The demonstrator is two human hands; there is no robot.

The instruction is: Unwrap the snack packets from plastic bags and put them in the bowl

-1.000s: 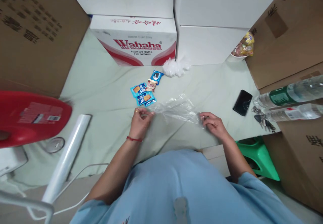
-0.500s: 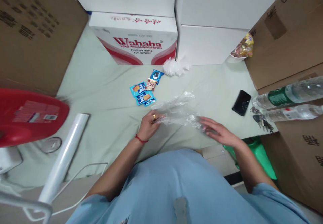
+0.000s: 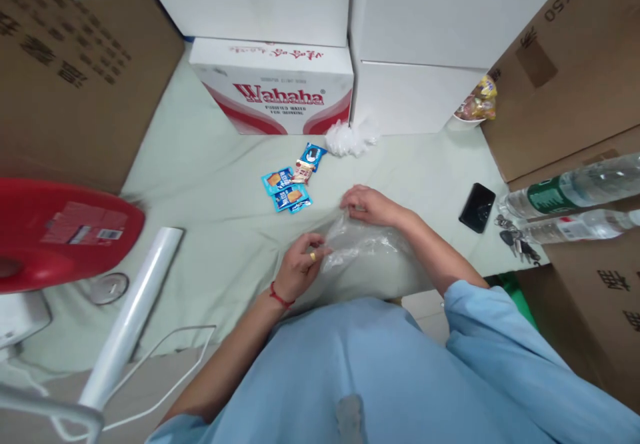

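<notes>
A clear plastic bag (image 3: 363,241) is stretched between my hands, close to my body above the cloth-covered table. My left hand (image 3: 301,265), with a ring and a red string bracelet, pinches its left edge. The fingers of my right hand (image 3: 369,205) are closed on the bag's far upper edge, and my right forearm passes over its right side. Just beyond my hands lie blue snack packets (image 3: 291,194), partly overlapping. Touching them are a cream and red packet (image 3: 303,171) and a darker blue packet (image 3: 313,155).
Behind stand a Wahaha carton (image 3: 280,97) and white boxes. A crumpled white plastic bundle (image 3: 350,139) lies before them. To the right are a phone (image 3: 477,207), keys (image 3: 517,241) and two bottles (image 3: 575,191). At left are a plastic roll (image 3: 135,311) and a red object (image 3: 65,234).
My right hand has moved left and away from my body, from the bag's right end to its far edge. My left hand keeps its pinch, slightly lower. The packets lie as before.
</notes>
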